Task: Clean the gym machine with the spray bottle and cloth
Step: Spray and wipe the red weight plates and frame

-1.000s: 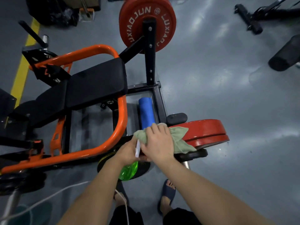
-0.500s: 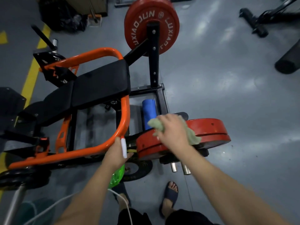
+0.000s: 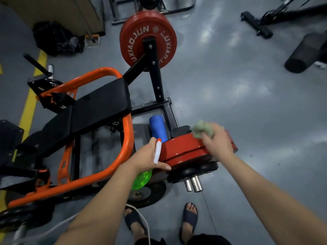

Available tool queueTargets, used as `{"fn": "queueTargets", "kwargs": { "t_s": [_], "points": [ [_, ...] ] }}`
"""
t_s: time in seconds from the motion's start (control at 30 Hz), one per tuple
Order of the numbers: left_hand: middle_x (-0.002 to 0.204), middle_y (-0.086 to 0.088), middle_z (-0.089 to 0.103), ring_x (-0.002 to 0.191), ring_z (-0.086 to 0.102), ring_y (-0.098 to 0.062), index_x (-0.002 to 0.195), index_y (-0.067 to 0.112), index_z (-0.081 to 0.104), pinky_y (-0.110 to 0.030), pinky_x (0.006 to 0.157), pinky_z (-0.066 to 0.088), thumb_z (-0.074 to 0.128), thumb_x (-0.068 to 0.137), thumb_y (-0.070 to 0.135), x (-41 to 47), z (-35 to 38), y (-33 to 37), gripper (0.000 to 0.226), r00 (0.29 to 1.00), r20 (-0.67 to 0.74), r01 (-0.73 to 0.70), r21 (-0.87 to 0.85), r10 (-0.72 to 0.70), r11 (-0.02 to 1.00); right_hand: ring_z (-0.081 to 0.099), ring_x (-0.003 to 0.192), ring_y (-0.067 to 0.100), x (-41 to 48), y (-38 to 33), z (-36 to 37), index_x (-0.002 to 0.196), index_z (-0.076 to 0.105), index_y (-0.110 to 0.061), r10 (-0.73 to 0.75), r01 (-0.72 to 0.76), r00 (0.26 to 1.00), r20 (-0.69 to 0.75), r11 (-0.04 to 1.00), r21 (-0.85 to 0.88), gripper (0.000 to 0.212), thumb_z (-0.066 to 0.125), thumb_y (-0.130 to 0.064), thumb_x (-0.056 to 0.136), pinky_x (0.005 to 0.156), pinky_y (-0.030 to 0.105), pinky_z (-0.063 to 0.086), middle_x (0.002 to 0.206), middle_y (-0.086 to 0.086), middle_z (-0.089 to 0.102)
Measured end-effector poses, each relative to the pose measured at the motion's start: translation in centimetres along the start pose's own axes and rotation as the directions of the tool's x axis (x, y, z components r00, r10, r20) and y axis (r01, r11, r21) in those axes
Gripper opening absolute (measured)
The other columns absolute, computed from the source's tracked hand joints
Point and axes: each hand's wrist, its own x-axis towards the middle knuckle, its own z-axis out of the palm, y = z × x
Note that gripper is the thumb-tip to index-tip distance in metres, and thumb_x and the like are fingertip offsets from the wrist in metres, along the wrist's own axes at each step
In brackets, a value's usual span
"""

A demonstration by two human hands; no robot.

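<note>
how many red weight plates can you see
2. The far plate stands upright; the near plate lies flat under the cloth in the right hand. Its edge seam may mean a second stacked there.

On my feed I see two bare forearms (image 3: pixel 106 200) running out to the left hand (image 3: pixel 146 160) and right hand (image 3: pixel 217 144). Black shorts (image 3: pixel 208 240) sit lowest. Just ahead of the shorts are dark open-toed slide sandals (image 3: pixel 190 219), and a thin white cord (image 3: pixel 149 234) crosses the left one.
</note>
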Motion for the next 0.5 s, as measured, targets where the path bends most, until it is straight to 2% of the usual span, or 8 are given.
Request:
{"fn": "queueTargets", "kwargs": {
  "t_s": [0.07, 0.1, 0.17, 0.23, 0.3, 0.37, 0.47, 0.5],
  "points": [
    [0.092, 0.004, 0.054, 0.08, 0.053, -0.014, 0.105, 0.018, 0.036, -0.032, 0.062, 0.039, 0.094, 0.058, 0.06, 0.1, 0.3, 1.0, 0.086, 1.0, 0.006, 0.015, 0.008, -0.015, 1.0, 0.062, 0.114, 0.032, 2.1, 1.6, -1.4, 0.111, 0.07, -0.024, 0.365, -0.357, 0.928, -0.072, 0.928, 0.11, 0.039, 0.046, -0.041, 0.085, 0.096, 0.039, 0.045, 0.117, 0.005, 0.071],
    [0.09, 0.005, 0.051, 0.077, 0.049, -0.011, 0.104, 0.018, 0.035, -0.031, 0.06, 0.036, 0.094, 0.058, 0.06, 0.1, 0.4, 1.4, 0.085, 1.0, 0.006, 0.023, 0.01, -0.023, 1.0, 0.062, 0.112, 0.036, 2.4, 1.8, -1.5, 0.112, 0.068, -0.021, 0.435, -0.427, 0.897, -0.078, 0.899, 0.098, 0.039, 0.044, -0.041, 0.088, 0.092, 0.041, 0.045, 0.116, 0.011, 0.071],
    [0.091, 0.004, 0.052, 0.076, 0.049, -0.011, 0.104, 0.018, 0.036, -0.031, 0.059, 0.035, 0.092, 0.058, 0.062, 0.4, 0.4, 2.8, 0.085, 1.0, -0.006, 0.022, 0.056, -0.022, 0.998, 0.063, 0.104, 0.038, 2.0, 0.9, -1.0, 0.105, 0.065, -0.02, 0.377, -0.381, 0.922, -0.088, 0.924, -0.035, 0.031, 0.047, -0.041, 0.09, 0.088, 0.043, 0.048, 0.109, 0.014, 0.07],
    [0.097, 0.001, 0.056, 0.082, 0.054, -0.019, 0.107, 0.017, 0.037, -0.034, 0.064, 0.039, 0.09, 0.058, 0.067, 0.9, 0.4, 4.6, 0.088, 0.999, -0.041, 0.015, 0.145, -0.009, 0.989, 0.062, 0.098, 0.032, 0.6, -0.4, -0.1, 0.099, 0.06, -0.023, 0.123, -0.124, 0.992, -0.015, 0.983, -0.137, 0.02, 0.056, -0.039, 0.089, 0.085, 0.037, 0.045, 0.103, 0.007, 0.068],
    [0.1, 0.0, 0.056, 0.088, 0.056, -0.025, 0.109, 0.018, 0.035, -0.038, 0.067, 0.041, 0.088, 0.056, 0.071, 1.7, 0.4, 6.1, 0.091, 1.0, -0.029, 0.008, 0.222, -0.001, 0.975, 0.06, 0.1, 0.028, -0.5, -0.4, 0.2, 0.101, 0.062, -0.019, -0.112, 0.121, 0.991, 0.079, 0.986, -0.118, 0.024, 0.059, -0.037, 0.085, 0.083, 0.026, 0.034, 0.103, 0.003, 0.068],
    [0.1, 0.0, 0.054, 0.092, 0.057, -0.028, 0.106, 0.022, 0.033, -0.038, 0.067, 0.04, 0.088, 0.053, 0.073, 2.4, 0.4, 6.7, 0.092, 1.0, -0.001, 0.011, 0.257, -0.011, 0.966, 0.062, 0.101, 0.029, 1.2, 0.6, -0.6, 0.1, 0.064, -0.021, -0.038, 0.046, 0.995, 0.094, 0.995, -0.085, 0.025, 0.057, -0.039, 0.083, 0.081, 0.029, 0.037, 0.1, 0.003, 0.069],
    [0.102, -0.001, 0.055, 0.095, 0.057, -0.029, 0.103, 0.023, 0.034, -0.04, 0.068, 0.041, 0.085, 0.051, 0.078, 3.2, 0.6, 6.2, 0.091, 1.0, -0.003, 0.022, 0.249, -0.022, 0.968, 0.064, 0.102, 0.037, 4.2, 2.4, -1.3, 0.104, 0.069, -0.023, 0.308, -0.309, 0.951, -0.013, 0.95, -0.036, 0.03, 0.05, -0.043, 0.089, 0.084, 0.039, 0.047, 0.102, 0.014, 0.072],
    [0.104, -0.001, 0.056, 0.095, 0.056, -0.029, 0.103, 0.023, 0.035, -0.04, 0.07, 0.042, 0.084, 0.051, 0.079, 3.3, 0.7, 6.1, 0.091, 1.0, -0.005, 0.017, 0.254, -0.016, 0.967, 0.063, 0.102, 0.039, 4.4, 2.6, -1.1, 0.106, 0.07, -0.022, 0.354, -0.357, 0.934, -0.056, 0.933, -0.055, 0.031, 0.05, -0.041, 0.091, 0.085, 0.041, 0.048, 0.103, 0.016, 0.072]
  ]
}}
